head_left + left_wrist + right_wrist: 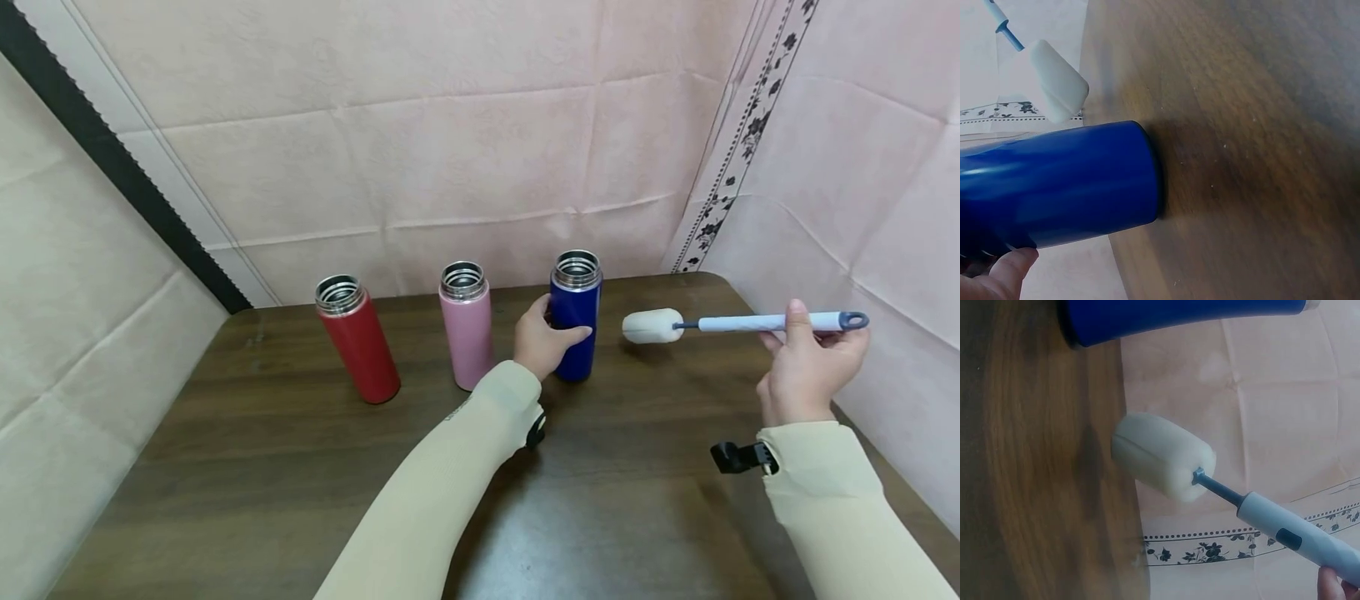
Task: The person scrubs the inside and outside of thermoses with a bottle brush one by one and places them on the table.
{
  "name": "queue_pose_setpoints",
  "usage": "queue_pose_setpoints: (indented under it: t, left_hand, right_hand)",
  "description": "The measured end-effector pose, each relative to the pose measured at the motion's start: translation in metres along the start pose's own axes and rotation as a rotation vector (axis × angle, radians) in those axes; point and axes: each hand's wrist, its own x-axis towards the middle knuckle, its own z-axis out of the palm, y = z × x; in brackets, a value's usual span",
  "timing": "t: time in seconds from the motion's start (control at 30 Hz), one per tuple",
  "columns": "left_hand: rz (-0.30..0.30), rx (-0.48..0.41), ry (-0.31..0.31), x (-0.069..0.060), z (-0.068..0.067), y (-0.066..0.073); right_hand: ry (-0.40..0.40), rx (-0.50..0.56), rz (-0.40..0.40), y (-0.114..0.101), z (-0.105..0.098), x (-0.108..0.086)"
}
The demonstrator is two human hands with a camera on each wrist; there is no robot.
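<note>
A blue bottle (576, 321) stands upright and uncapped at the back of the table, its steel neck showing. My left hand (547, 337) grips it from the left side, thumb across the front; the far fingers are partly hidden. In the left wrist view the lower body of the blue bottle (1079, 181) fills the left half. My right hand (813, 375) holds a sponge bottle brush (761, 324) by its pale blue handle. The brush lies level above the table, its white sponge head (1160, 456) pointing left toward the blue bottle and apart from it.
Left of the blue bottle stand an uncapped pink bottle (467, 333) and an uncapped red bottle (360, 346). All are on a brown wooden table (247, 467). Pale cloth (465, 167) hangs behind the table and at both sides.
</note>
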Motion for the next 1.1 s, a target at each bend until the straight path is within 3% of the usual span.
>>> queue_pose_setpoints:
  t: [0.43, 0.8, 1.1]
  left_hand:
    - [0.013, -0.004, -0.002, -0.001, 0.006, 0.002]
    - [0.015, 0.012, -0.006, 0.0, 0.006, 0.002]
    - [0.008, 0.028, -0.032, 0.0, 0.009, 0.003]
  right_hand:
    - [-0.002, 0.019, -0.023, 0.003, -0.005, -0.001]
    - [-0.027, -0.071, -0.051, 0.002, -0.012, -0.006]
    - [-0.033, -0.077, -0.102, 0.005, -0.016, -0.006]
